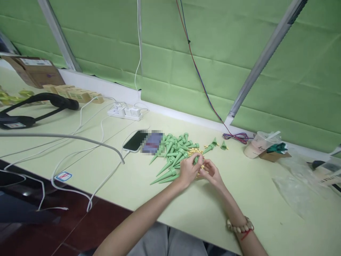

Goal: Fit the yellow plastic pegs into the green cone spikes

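A pile of green plastic spikes point(170, 161), pointed at one end and capped at the other, lies on the table in front of me. Beside it are many small yellow pieces point(195, 152), partly behind my fingers. My left hand point(189, 169) is closed around a green plastic spike point(196, 160), mostly covered by the fingers. Close against it, my right hand point(212, 173) pinches a small yellow piece point(203, 167). Behind my hands, another green spike point(210, 148) and a loose green cone point(223, 145) lie near a few yellow bits.
Left of the pile lie a phone point(135, 141) and a blurred-out item point(152, 143). White cables run from a power strip point(125, 112) across the left side. A black headset point(39, 106) and a cardboard box point(36, 71) sit farther left. On the right are a cup point(257, 145) and plastic bags point(293, 192).
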### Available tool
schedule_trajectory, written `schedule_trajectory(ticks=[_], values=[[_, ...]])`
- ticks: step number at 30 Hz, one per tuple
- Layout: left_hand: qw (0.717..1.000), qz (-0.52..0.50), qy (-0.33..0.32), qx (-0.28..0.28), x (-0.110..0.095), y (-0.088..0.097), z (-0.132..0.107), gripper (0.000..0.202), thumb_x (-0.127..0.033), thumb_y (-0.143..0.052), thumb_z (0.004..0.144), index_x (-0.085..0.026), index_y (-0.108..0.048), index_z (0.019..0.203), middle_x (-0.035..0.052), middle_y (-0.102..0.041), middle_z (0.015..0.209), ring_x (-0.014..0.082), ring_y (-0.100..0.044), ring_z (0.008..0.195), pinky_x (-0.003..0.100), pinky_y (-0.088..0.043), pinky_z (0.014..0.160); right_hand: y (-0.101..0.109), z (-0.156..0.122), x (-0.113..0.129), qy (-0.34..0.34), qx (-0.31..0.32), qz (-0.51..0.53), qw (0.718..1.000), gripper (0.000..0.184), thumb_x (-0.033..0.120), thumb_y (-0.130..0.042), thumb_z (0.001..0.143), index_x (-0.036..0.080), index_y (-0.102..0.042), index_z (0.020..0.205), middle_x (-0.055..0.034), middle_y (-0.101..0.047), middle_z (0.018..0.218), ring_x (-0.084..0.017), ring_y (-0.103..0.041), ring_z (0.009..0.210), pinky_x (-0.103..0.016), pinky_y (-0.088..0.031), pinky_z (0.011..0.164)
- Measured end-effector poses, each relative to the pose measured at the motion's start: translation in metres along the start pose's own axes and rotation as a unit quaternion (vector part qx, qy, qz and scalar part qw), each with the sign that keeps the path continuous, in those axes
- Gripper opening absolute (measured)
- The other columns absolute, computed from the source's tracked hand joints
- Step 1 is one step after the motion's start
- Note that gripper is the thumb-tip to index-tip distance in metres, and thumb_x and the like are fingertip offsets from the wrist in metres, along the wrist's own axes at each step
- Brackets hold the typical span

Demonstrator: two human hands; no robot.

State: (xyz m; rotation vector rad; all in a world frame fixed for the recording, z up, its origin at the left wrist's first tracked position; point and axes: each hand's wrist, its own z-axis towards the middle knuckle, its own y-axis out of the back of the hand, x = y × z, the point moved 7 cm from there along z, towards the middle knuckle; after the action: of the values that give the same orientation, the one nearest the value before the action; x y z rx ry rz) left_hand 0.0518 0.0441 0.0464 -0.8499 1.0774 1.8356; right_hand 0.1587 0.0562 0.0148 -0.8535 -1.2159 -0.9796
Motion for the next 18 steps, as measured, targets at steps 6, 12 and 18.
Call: schedule_trajectory(ticks=[6, 12, 18], values=[[1.0, 0.031, 0.002, 0.002, -0.002, 0.002, 0.003, 0.035, -0.043, -0.035, 0.085, -0.022, -0.063, 0.083, -0.0038, -0.055, 0.052, 0.0102, -0.046, 0.045, 0.022, -0.035, 0.054, -0.007, 0.0, -0.013, -0.096, 0.043, 0.084, 0.991, 0.032, 0.047, -0.068, 0.064, 0.021, -0.055, 0.077, 0.0003, -0.052, 0.068, -0.013, -0.052, 0.061, -0.027, -0.05, 0.056], [0.997, 0.068, 0.002, 0.044, 0.001, -0.007, 0.002, 0.033, -0.042, -0.037, 0.083, -0.024, -0.064, 0.086, -0.0025, -0.058, 0.057, 0.0112, -0.048, 0.05, 0.022, -0.033, 0.054, 0.008, 0.003, -0.001, 0.011, -0.045, -0.002, 0.999, 0.031, 0.035, -0.074, 0.057, 0.021, -0.047, 0.059, 0.0024, -0.048, 0.063, -0.013, -0.051, 0.06, -0.028, -0.048, 0.054], [0.998, 0.047, 0.006, 0.052, 0.004, -0.01, 0.007, 0.04, -0.045, -0.032, 0.086, -0.022, -0.063, 0.08, -0.0022, -0.055, 0.055, 0.0115, -0.047, 0.05, 0.023, -0.031, 0.052, 0.019, -0.003, 0.022, 0.167, -0.12, -0.179, 0.962, 0.017, 0.024, -0.06, 0.07, 0.021, -0.052, 0.056, -0.0026, -0.054, 0.072, -0.016, -0.053, 0.07, -0.028, -0.047, 0.056]])
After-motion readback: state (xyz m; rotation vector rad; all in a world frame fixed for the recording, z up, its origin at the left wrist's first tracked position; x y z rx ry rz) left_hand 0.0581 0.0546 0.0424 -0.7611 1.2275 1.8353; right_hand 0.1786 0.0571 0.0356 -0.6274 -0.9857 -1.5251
